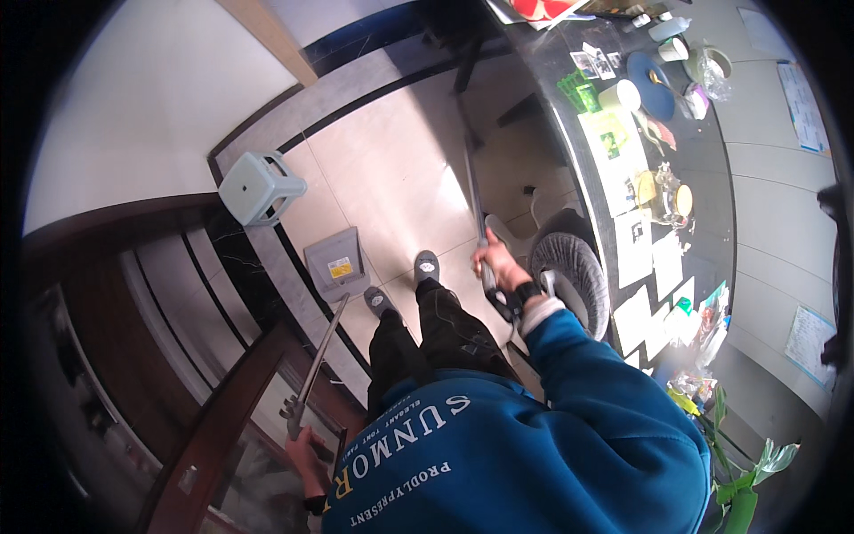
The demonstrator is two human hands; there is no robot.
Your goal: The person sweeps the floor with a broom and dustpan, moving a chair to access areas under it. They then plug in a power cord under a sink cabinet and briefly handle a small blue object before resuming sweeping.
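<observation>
In the head view my left hand [308, 454] grips the top end of a long-handled dustpan's pole [323, 347], low on the left. The grey dustpan [339, 263] rests on the tiled floor beside my left foot, a yellow label on it. My right hand [499, 263], a dark band at its wrist, is closed around a long grey handle [472, 183] that resembles a broom's. That handle slants forward to the floor and into shadow near the black table. Its far end is dark and blurred, so the head cannot be made out.
A light blue plastic stool [257, 189] stands by the left wall. On the right is a long black table [707, 173] with papers, a glass jar [667, 200], cups and a blue plate [648, 87]. A round chair with a grey ribbed cover [570, 267] sits close to my right arm.
</observation>
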